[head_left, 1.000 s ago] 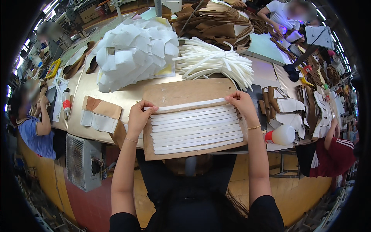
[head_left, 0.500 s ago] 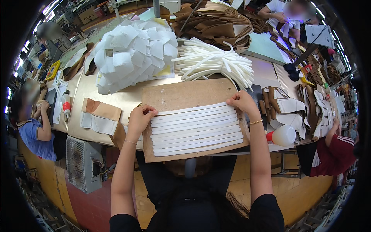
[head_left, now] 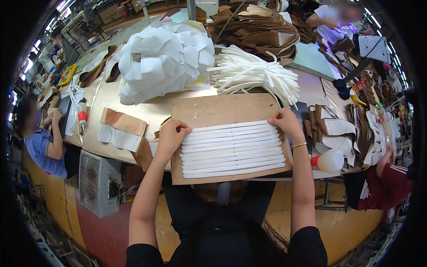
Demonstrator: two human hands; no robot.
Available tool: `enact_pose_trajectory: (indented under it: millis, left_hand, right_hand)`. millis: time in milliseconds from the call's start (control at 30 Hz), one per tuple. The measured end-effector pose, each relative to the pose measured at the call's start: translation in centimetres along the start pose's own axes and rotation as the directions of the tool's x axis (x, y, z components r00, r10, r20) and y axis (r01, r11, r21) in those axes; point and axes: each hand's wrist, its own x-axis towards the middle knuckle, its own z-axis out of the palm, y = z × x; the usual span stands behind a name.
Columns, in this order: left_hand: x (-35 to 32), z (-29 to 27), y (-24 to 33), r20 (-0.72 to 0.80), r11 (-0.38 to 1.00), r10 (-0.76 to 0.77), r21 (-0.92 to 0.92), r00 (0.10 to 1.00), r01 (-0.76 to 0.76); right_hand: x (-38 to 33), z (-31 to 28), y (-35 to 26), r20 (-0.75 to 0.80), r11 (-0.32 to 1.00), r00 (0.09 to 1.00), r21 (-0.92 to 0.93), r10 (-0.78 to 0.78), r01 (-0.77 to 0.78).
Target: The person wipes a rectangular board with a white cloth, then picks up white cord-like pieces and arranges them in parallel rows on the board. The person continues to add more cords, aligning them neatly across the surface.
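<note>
Several white foam-like strips (head_left: 231, 159) lie side by side in a row across a brown board (head_left: 222, 109) in front of me. My left hand (head_left: 172, 137) is closed in a pinch at the left end of the farthest white strip (head_left: 231, 126). At its right end, my right hand (head_left: 287, 121) pinches the same strip with thumb and finger. That strip lies almost straight along the far side of the row. Beyond the board is a tied bundle of long white strips (head_left: 258, 71).
A heap of white pieces (head_left: 164, 62) and stacked brown pieces (head_left: 253, 29) stand behind. Brown and white pieces (head_left: 122, 129) lie at left, more (head_left: 333, 127) at right beside a white bottle (head_left: 330, 160). Co-workers sit at left (head_left: 44, 142), right (head_left: 384, 187) and far right (head_left: 333, 22).
The whole view has shifted, so the table things appear farther right. Both hands still pinch the farthest strip, which now lies closer along the row. The far-right co-worker's hands have moved.
</note>
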Motion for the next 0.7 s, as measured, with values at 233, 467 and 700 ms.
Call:
enact_pose_trajectory:
  millis: [233,467,700]
  left_hand:
    - [-0.8,0.6,0.8,-0.144,0.909,0.200,0.396,0.969,-0.129]
    - [0.8,2.3,4.8,-0.056,0.857,0.430,0.340,0.901,-0.388]
    - [7.2,8.9,10.5,0.237,0.619,0.680,0.322,0.694,-0.716]
  right_hand:
    - [-0.2,0.6,-3.0,-0.107,0.961,0.985,-0.257,-0.132,0.101]
    - [8.6,2.9,-7.5,-0.238,0.716,0.700,-0.447,-0.674,0.536]
    - [17.3,0.8,-7.7,-0.221,0.833,0.935,-0.540,-0.278,0.120]
